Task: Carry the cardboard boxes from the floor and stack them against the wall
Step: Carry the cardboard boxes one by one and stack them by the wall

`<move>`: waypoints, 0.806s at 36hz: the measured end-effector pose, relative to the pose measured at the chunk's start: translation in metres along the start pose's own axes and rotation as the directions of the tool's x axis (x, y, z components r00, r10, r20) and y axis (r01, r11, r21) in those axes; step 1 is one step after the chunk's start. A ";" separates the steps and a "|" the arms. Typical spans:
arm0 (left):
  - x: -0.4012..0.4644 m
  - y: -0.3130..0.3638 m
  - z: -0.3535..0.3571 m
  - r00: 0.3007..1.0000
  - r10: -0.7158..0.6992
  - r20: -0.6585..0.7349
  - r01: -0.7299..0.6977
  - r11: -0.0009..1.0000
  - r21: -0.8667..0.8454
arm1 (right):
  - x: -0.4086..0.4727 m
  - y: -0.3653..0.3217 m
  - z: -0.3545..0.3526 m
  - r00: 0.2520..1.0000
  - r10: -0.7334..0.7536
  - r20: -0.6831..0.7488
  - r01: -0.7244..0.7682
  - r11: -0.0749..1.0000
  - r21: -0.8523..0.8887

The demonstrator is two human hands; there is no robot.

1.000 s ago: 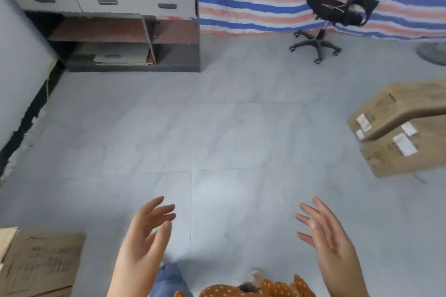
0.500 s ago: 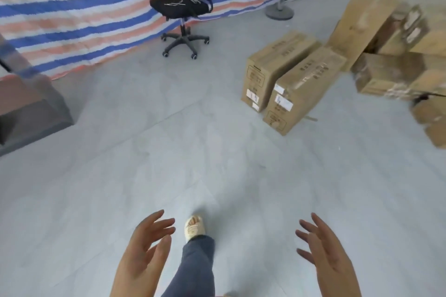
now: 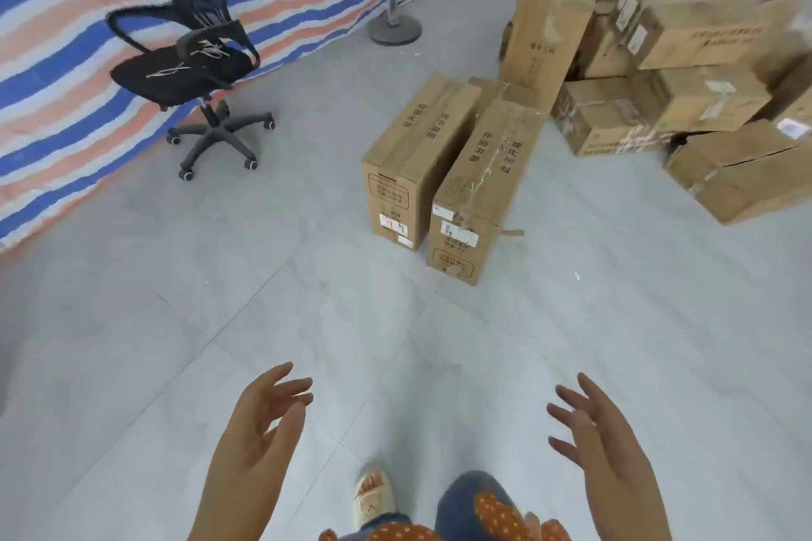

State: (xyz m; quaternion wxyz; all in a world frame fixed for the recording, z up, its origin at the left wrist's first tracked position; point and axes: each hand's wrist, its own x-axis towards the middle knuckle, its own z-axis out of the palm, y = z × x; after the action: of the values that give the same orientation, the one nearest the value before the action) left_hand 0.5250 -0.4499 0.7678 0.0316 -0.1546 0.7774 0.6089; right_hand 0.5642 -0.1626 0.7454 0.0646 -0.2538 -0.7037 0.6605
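Observation:
Two long cardboard boxes lie side by side on the grey floor ahead: the left box [image 3: 415, 154] and the right box [image 3: 481, 189], both with labels on their near ends. Behind them a tall box [image 3: 549, 26] stands upright, and a pile of several more boxes [image 3: 703, 101] fills the upper right. My left hand [image 3: 259, 439] and my right hand [image 3: 602, 448] are raised in front of me at the bottom of the view, palms facing each other, fingers spread, holding nothing. Both hands are well short of the boxes.
A black office chair [image 3: 197, 66] on castors stands at the upper left in front of a striped blue, white and orange tarp [image 3: 66, 35]. A fan stand's round base [image 3: 395, 31] sits near the tarp. My foot in a sandal [image 3: 373, 492] is below, on tiled floor [image 3: 175, 365].
The view has swung right from the shelf unit and grey wall to the boxes, which now lie nearer and more central. My hands stay raised, empty and spread.

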 end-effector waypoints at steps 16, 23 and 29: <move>0.221 0.081 0.184 0.999 -0.040 0.025 0.040 0.999 0.014 | 0.295 -0.033 -0.026 0.995 0.087 -0.052 -0.091 0.993 -0.076; 0.317 0.088 0.268 0.992 -0.117 0.052 0.112 0.990 0.086 | 0.426 -0.050 -0.044 0.981 0.186 0.045 -0.173 0.963 -0.208; 0.421 0.046 0.330 0.968 -0.233 0.087 0.218 0.963 0.157 | 0.523 -0.006 -0.012 0.946 0.304 0.117 -0.252 0.911 -0.326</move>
State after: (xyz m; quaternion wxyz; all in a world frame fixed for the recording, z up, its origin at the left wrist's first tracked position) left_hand 0.0657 -0.2096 0.6263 0.1529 -0.2073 0.7945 0.5500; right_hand 0.1167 0.0794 0.6252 -0.1289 -0.3029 -0.7570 0.5644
